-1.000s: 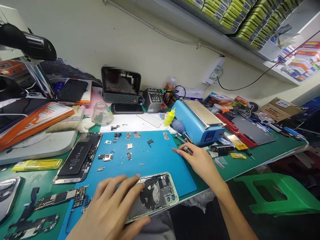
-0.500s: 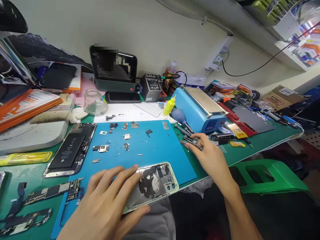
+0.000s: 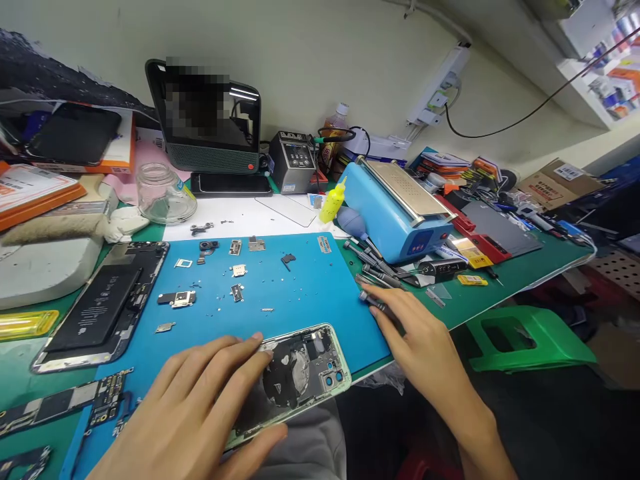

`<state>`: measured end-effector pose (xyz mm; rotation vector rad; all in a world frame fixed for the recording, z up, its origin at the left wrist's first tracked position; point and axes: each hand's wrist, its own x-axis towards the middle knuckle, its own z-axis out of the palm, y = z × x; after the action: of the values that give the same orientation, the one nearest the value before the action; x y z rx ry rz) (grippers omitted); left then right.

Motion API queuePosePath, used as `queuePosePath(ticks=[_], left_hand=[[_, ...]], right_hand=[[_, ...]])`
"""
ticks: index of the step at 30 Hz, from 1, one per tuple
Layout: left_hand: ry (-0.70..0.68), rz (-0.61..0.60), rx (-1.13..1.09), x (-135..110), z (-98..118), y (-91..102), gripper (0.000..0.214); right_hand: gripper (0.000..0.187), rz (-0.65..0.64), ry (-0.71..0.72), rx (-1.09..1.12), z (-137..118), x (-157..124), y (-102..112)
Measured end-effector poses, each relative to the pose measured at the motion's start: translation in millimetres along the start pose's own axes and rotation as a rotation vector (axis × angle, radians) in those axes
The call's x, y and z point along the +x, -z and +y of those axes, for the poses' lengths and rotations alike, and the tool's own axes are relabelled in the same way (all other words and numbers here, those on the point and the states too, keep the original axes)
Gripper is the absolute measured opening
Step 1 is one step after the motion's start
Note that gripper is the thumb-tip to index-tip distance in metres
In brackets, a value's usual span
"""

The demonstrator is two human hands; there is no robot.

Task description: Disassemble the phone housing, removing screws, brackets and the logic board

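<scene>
In the head view we find the phone shell (image 3: 305,377) just past 6 o'clock, its hollow side facing up. The left hand (image 3: 200,393) spans it: the grip pinches the shell's two long edges, fingers over the far one and thumb along the near one, probably to keep it steady by the tabletop's edge. How much of it rests on the mat we cannot tell.

Between 4 and 5 o'clock, the right hand (image 3: 423,333) has its grip pressed together, pinching a screwdriver (image 3: 375,302) between thumb and fingers. It sits just beside the other screwdrivers (image 3: 373,257), which we judge are kept there for easy reach. Small metal parts (image 3: 239,271) lie spread towards 9 and 10 o'clock, spaced apart, perhaps so none gets mixed up.

Beneath, we see a blue mat (image 3: 325,303) over the green tabletop (image 3: 470,300). A phone screen (image 3: 100,307) with its battery lies between 8 and 9 o'clock, a glass jar (image 3: 165,193) past 9, and a blue heating machine (image 3: 395,223) between 2 and 3.

Around us, a pale wall (image 3: 300,40) rises at 12 o'clock, a cardboard box (image 3: 560,183) sits towards 3, and a green stool (image 3: 535,333) stands below the tabletop between 3 and 4.
</scene>
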<state>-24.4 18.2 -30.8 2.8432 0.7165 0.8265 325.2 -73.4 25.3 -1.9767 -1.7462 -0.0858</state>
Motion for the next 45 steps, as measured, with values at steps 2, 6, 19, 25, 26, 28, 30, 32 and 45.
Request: queuePosePath(ticks=[2, 6, 19, 25, 26, 28, 30, 32, 45], left_hand=[[-0.027, 0.011, 0.025, -0.7, -1.7, -3.3, 0.062], [-0.038, 0.03, 0.034, 1.2, -2.7, -5.1, 0.063], [-0.044, 0.075, 0.027, 3.7, -2.4, -4.4, 0.059], [-0.026, 0.075, -0.012, 5.2, 0.1, -2.2, 0.057], [-0.024, 0.073, -0.015, 4.9, 0.3, -1.8, 0.057], [-0.019, 0.068, -0.012, 4.2, 0.4, -0.9, 0.057], [-0.009, 0.06, -0.005, 4.0, 0.8, 0.2, 0.057], [0.004, 0.046, 0.003, 4.5, 1.3, 1.2, 0.058], [-0.044, 0.006, 0.051, 0.3, -2.4, 0.4, 0.063]], right_hand=[[0.029, 0.028, 0.026, -0.074, 1.1, -5.4, -1.9], [0.026, 0.105, 0.027, -0.175, 10.3, -7.0, 2.5], [0.035, -0.053, -0.001, -0.349, 42.1, 24.6, 31.9], [0.038, -0.068, 0.01, -0.388, 43.0, 26.9, 29.4], [0.038, -0.07, 0.011, -0.39, 42.6, 27.8, 29.1], [0.037, -0.079, 0.016, -0.384, 41.8, 30.0, 28.6], [0.036, -0.096, 0.022, -0.368, 41.3, 32.8, 28.0], [0.034, -0.109, 0.026, -0.342, 41.2, 36.1, 26.8], [0.008, 0.135, 0.01, -0.096, 31.4, 49.6, 13.2]])
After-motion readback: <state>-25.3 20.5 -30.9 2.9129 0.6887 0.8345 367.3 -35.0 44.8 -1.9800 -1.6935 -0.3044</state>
